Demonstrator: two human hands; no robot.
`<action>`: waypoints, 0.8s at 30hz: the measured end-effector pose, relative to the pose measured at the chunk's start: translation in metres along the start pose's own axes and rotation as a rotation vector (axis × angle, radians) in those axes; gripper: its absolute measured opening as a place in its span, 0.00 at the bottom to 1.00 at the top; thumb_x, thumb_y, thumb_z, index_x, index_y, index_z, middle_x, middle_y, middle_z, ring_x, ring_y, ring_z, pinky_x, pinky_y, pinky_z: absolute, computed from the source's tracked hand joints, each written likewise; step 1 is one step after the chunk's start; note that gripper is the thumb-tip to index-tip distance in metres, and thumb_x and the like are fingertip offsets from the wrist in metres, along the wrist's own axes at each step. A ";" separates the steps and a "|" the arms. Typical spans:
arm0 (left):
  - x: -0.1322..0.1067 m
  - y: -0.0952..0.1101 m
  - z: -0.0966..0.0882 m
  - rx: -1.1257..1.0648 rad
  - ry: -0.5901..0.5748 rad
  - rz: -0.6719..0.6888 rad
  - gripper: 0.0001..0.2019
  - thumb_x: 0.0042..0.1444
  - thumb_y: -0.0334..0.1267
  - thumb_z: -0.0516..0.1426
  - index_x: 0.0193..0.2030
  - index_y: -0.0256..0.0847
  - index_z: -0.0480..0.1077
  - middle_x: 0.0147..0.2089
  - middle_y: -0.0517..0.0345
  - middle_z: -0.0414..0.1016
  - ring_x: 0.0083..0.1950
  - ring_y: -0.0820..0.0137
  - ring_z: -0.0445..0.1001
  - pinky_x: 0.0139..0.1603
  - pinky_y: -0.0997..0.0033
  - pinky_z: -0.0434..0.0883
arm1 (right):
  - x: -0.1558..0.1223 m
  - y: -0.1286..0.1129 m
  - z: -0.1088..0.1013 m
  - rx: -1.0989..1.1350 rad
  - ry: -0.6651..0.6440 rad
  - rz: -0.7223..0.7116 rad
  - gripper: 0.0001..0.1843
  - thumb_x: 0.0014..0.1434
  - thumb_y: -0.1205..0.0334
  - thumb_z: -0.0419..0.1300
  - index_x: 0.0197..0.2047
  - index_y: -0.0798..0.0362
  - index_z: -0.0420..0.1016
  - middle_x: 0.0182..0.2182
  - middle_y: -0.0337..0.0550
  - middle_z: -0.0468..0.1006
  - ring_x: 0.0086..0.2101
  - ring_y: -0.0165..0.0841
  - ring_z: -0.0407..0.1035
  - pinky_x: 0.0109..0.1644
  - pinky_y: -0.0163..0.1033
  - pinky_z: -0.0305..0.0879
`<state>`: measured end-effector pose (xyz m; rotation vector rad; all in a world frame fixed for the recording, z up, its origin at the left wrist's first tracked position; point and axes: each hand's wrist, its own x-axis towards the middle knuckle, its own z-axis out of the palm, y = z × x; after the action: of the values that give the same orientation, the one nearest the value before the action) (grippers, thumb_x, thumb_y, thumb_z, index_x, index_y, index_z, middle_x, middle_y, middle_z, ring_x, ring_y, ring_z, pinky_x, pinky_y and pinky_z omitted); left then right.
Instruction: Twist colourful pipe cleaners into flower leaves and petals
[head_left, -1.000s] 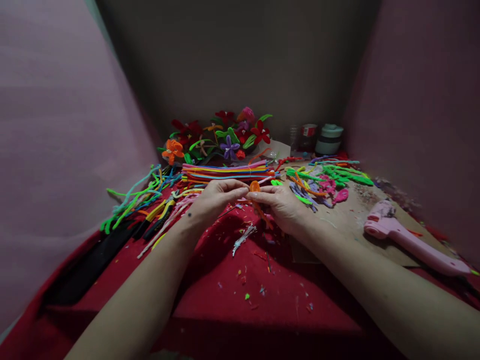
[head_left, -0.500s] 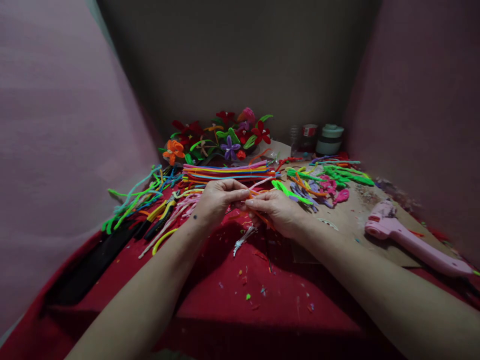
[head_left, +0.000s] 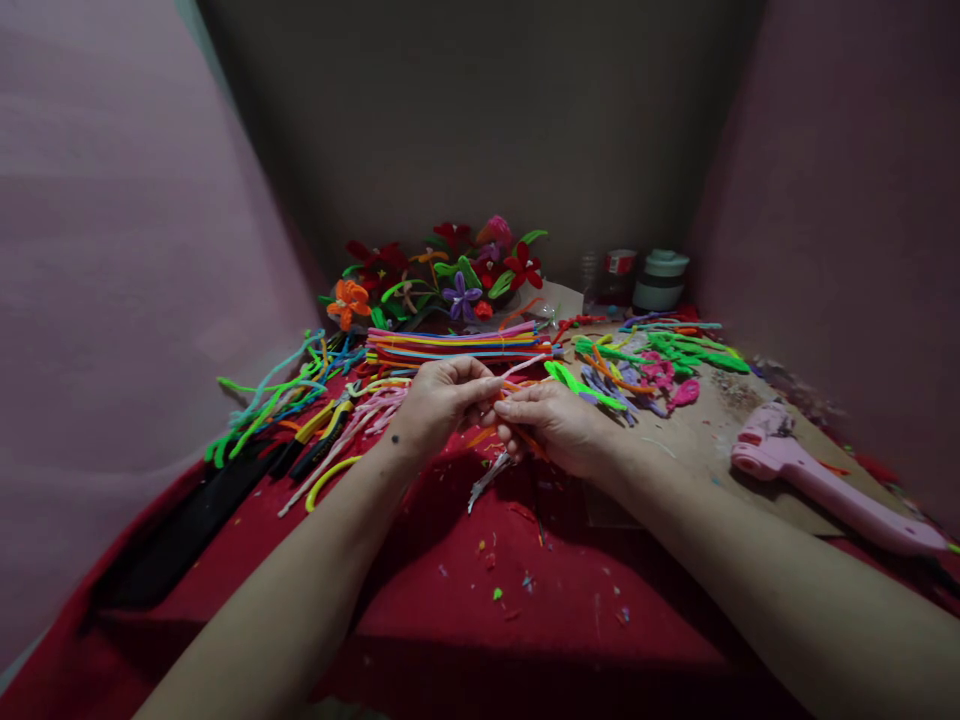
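My left hand (head_left: 447, 398) and my right hand (head_left: 561, 422) meet fingertip to fingertip above the middle of the red cloth. Both are closed in a pinch on an orange pipe cleaner (head_left: 531, 442), part of which trails under my right fingers. The exact grip is partly hidden by the fingers. A pale strand bundle (head_left: 487, 482) lies on the cloth just below them. Behind my hands is a bundle of coloured pipe cleaners (head_left: 457, 345). Bright green looped pipe cleaners (head_left: 581, 388) sit close beyond my right hand.
Yellow-handled pliers (head_left: 322, 435) and loose pink pipe cleaners (head_left: 375, 410) lie left. On a cardboard sheet (head_left: 690, 470) at right rests a pink glue gun (head_left: 825, 485). Pipe-cleaner flowers (head_left: 457, 280) and a lidded jar (head_left: 660, 280) stand at the back. Scraps dot the red cloth (head_left: 555, 610).
Both hands stay almost in place, still pinching the orange pipe cleaner. My fingers have shifted slightly, and the right hand's lower fingers show more below the pinch.
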<state>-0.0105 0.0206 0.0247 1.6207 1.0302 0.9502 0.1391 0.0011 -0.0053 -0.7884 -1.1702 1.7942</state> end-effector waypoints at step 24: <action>0.006 -0.003 -0.007 -0.190 -0.024 -0.218 0.15 0.38 0.41 0.65 0.18 0.34 0.64 0.15 0.64 0.63 0.15 0.83 0.58 0.15 0.82 0.51 | 0.000 0.001 0.014 0.020 0.077 -0.029 0.08 0.48 0.69 0.51 0.27 0.59 0.71 0.17 0.42 0.73 0.16 0.27 0.64 0.21 0.33 0.62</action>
<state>-0.0155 0.0288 0.0246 1.3311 1.0430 0.8526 0.1269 -0.0050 -0.0013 -0.8175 -1.1064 1.7345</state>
